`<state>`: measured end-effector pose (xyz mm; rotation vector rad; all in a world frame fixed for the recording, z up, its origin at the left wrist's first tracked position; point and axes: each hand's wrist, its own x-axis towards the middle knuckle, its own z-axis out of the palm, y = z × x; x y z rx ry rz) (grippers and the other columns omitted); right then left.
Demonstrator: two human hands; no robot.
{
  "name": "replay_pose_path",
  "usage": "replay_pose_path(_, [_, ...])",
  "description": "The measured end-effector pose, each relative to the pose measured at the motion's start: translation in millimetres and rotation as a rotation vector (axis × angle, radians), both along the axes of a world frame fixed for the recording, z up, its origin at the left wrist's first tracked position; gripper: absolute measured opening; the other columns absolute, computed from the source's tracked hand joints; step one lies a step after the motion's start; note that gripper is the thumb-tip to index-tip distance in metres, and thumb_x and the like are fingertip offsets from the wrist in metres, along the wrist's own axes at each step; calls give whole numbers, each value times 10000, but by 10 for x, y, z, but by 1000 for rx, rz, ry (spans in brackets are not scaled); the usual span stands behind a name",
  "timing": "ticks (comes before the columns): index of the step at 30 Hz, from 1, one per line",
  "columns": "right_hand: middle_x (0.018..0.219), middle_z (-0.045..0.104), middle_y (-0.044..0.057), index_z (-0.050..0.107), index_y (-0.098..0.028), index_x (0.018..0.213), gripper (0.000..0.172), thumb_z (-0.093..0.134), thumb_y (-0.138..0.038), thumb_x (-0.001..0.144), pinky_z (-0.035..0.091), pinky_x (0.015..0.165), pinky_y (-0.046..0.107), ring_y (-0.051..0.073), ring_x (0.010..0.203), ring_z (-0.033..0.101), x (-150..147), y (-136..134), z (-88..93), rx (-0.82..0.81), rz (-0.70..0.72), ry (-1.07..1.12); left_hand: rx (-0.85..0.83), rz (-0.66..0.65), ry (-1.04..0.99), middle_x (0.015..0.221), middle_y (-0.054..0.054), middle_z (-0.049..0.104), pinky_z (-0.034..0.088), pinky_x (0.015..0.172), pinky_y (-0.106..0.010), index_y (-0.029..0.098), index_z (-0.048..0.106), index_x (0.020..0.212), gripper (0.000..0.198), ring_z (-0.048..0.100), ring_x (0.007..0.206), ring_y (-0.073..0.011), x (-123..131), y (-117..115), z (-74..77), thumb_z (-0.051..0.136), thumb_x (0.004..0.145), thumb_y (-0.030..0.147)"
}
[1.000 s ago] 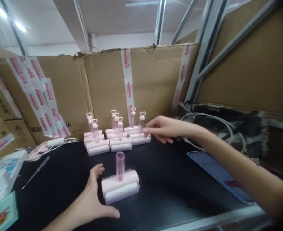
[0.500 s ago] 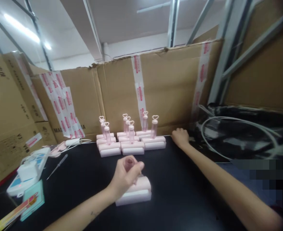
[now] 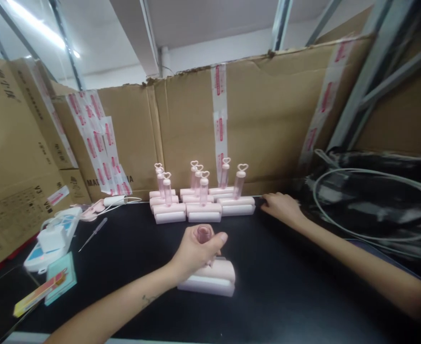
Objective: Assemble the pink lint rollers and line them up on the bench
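Note:
My left hand (image 3: 199, 248) is wrapped round the clear pink tube handle (image 3: 204, 232) of a lint roller (image 3: 213, 278). The handle's round top end faces up, with no heart loop visible on it. This roller has a pale pink cover and a white lower part, and sits near the front of the black table. Against the back stand several matching lint rollers (image 3: 237, 205), upright, with heart-shaped loops on their handles. Just right of them, my right hand (image 3: 282, 208) rests at the table's back edge, finger and thumb apart; its fingertips show only in part.
Cardboard walls (image 3: 181, 129) enclose the back and left. At left are a power strip (image 3: 54, 248), a thin screwdriver (image 3: 93, 234), a teal box (image 3: 63, 282) and a yellow-red packet (image 3: 40, 294). A coiled white cable (image 3: 316, 191) lies over black plastic at right.
The view has shifted, moving the scene rightward and slightly up. My left hand keeps its hold on the lint roller. My right hand stays at the back edge, its fingers now pointing more to the left.

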<state>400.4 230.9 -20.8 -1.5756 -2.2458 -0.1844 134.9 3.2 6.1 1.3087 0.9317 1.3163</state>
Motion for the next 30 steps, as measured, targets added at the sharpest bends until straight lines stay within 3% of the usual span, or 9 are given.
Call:
replay_pose_path(3, [900, 669, 126, 629, -114, 1067, 320, 451, -250, 838, 456, 757, 358, 255, 858, 608, 3, -279, 105, -7, 55, 28, -18, -47, -6, 344, 98, 376, 249, 304, -147, 185, 379, 512, 478, 342, 274, -26, -19, -7, -7, 672, 637, 541])
replay_pose_path(7, [970, 663, 98, 654, -137, 1065, 390, 397, -345, 859, 462, 792, 300, 218, 874, 618, 8, -691, 148, -89, 234, 28, -6, -26, -27, 363, 105, 366, 256, 298, -150, 188, 373, 518, 467, 326, 272, -23, -13, 1, -35, 667, 646, 527])
replay_pose_path(10, [1032, 619, 103, 642, -168, 1118, 452, 441, -475, 854, 450, 860, 320, 228, 946, 599, 9, -1059, 15, -189, 357, 28, -16, -14, -21, 381, 100, 383, 255, 295, -153, 190, 371, 521, 452, 326, 272, -22, -3, 6, -44, 664, 652, 509])
replay_pose_path(14, [1036, 577, 126, 597, -177, 1184, 535, 501, -550, 812, 460, 850, 368, 257, 933, 593, 3, -1426, -217, -252, 328, 99, -15, -27, -25, 395, 91, 404, 246, 295, -153, 188, 370, 515, 448, 330, 276, -19, -4, -3, -29, 656, 660, 501])
replay_pose_path(18, [1056, 558, 108, 473, -247, 1317, 518, 460, -494, 862, 459, 863, 361, 235, 944, 585, -21, -1508, -269, -272, 398, 137, -5, -27, -23, 396, 89, 401, 249, 294, -152, 186, 367, 509, 452, 333, 279, -19, -7, -8, -14, 651, 666, 502])
replay_pose_path(21, [1121, 525, 107, 536, -269, 1259, 448, 466, -476, 868, 422, 929, 360, 242, 1035, 552, 8, -1444, -246, -283, 471, 110, -7, -27, -22, 394, 92, 394, 251, 294, -151, 187, 365, 510, 457, 331, 278, -18, -6, -4, -20, 651, 666, 508])
replay_pose_path(25, [1003, 560, 110, 589, -197, 1156, 461, 557, -496, 806, 493, 769, 335, 217, 834, 587, 52, -1352, -209, -375, 478, 183, -2, -46, -37, 391, 92, 389, 248, 301, -153, 188, 366, 521, 463, 322, 285, -19, -17, 4, -47, 660, 663, 516])
replay_pose_path(27, [920, 579, 89, 607, -185, 1026, 399, 584, -501, 784, 497, 706, 326, 200, 764, 577, -37, -1381, -119, -381, 463, 329, 14, -70, -50, 388, 92, 387, 250, 314, -157, 187, 379, 533, 461, 317, 295, -21, -32, 9, -67, 684, 648, 512])
replay_pose_path(30, [870, 596, 55, 556, -204, 981, 364, 596, -503, 776, 499, 649, 306, 177, 722, 575, -396, -1558, 176, -379, 483, 714, 61, -153, -109, 385, 91, 370, 250, 336, -167, 175, 424, 548, 472, 304, 308, -23, -55, 19, -98, 699, 617, 553])
